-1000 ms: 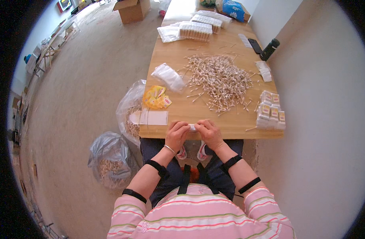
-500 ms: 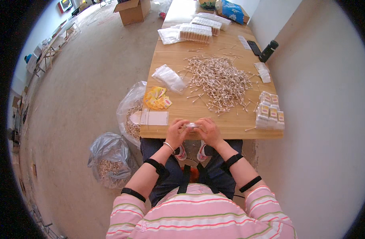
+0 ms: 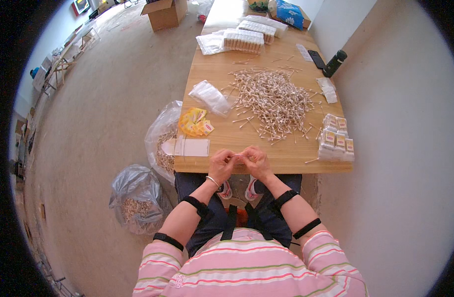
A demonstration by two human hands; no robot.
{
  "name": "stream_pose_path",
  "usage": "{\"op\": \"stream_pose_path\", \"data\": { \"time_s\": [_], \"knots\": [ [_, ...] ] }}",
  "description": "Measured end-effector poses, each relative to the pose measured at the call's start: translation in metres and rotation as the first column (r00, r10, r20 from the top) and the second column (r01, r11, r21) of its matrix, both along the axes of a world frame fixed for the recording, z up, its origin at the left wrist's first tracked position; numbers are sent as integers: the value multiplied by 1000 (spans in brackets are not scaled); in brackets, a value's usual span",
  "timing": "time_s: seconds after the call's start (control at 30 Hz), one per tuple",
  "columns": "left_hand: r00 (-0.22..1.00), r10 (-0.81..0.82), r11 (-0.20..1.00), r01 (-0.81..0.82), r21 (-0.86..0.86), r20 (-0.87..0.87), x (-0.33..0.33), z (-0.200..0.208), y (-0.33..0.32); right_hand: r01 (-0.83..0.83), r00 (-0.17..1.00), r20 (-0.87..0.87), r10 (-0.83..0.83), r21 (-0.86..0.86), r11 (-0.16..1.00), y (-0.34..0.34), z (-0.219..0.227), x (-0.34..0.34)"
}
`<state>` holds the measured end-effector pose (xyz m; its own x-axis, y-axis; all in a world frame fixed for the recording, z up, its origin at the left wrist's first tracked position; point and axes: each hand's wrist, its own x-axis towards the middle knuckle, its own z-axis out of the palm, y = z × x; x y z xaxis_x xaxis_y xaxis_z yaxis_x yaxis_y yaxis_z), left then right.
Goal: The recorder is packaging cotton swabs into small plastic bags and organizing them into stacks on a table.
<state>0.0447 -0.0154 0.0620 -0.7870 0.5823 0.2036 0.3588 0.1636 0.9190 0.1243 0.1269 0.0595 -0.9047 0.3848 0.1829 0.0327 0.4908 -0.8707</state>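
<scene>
At the table's near edge my left hand (image 3: 221, 165) and my right hand (image 3: 257, 162) almost meet. Both are closed, thumbs and fingers pinching a small clear plastic packet (image 3: 239, 155) between them. The fingers cover most of it, and I cannot make out what is inside. Beyond my hands lies a large heap of cotton swabs (image 3: 274, 101). Left of my left hand are a white card (image 3: 196, 147) and a spread of yellow printed labels (image 3: 195, 122). Clear plastic bags (image 3: 210, 97) lie just beyond these. Filled swab packs (image 3: 336, 138) are stacked at the table's right edge.
Bundled swab packs (image 3: 243, 40) stand farther up the wooden table (image 3: 291, 161). A black bottle (image 3: 335, 63) and a phone (image 3: 316, 59) rest by the right wall. Two plastic sacks of swabs, one grey (image 3: 138, 198), sit on the floor left. A cardboard box (image 3: 165, 14) stands behind.
My fingertips have drawn closer together over the packet, so less of it shows. My right forearm has shifted slightly. The things on the table look unmoved.
</scene>
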Motion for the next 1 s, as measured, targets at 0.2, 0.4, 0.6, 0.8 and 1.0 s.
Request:
{"op": "stream_pose_path", "data": {
  "time_s": [0.2, 0.4, 0.6, 0.8, 1.0],
  "knots": [
    [998, 0, 999, 3, -54, 60, -1, -4, 1, 10, 997, 70, 34, -551, 834, 9, -14, 3],
    [899, -59, 998, 39, 55, 433, -4, -26, -4, 24, 992, 116, 57, -599, 800, 13, -12, 1],
    [835, -115, 992, 73, 98, 537, -5, -16, -3, 19, 996, 84, 20, -442, 897, 15, -19, 0],
    [918, -46, 985, -23, 168, 394, 3, 0, -5, 38, 999, 34, -30, -263, 964, 6, 9, 3],
    [973, -30, 995, 6, 101, 230, 1, -11, -4, 3, 999, -44, 1, 77, 997, 6, 18, 0]
  ]
}}
